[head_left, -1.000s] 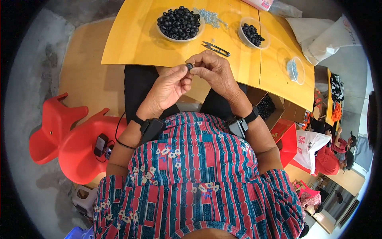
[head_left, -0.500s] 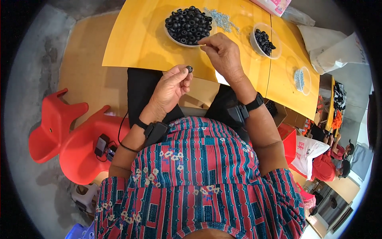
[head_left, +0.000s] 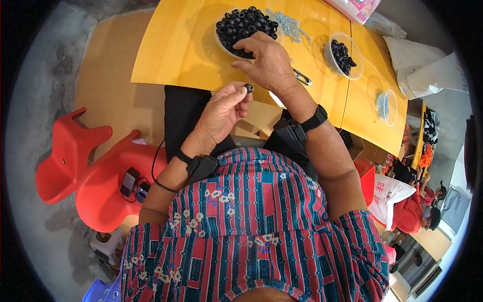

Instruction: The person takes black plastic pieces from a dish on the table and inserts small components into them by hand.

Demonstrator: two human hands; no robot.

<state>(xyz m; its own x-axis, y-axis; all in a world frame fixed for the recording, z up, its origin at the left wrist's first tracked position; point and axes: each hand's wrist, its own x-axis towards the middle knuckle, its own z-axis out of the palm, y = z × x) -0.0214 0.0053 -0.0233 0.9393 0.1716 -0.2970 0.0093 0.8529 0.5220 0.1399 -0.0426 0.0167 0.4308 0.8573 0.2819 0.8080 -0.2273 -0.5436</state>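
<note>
Left hand (head_left: 221, 113) pinching round black ring (head_left: 248, 88), glossy

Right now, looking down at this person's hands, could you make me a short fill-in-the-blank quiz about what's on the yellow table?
1. The left hand pinches one small ____ ring between its fingertips.
2. The right hand reaches to the rim of the big bowl heaped with black ____.
3. The table top is ____ in colour.
4. The chairs at the person's left are ____.

Missing words: black; rings; yellow; red
</note>
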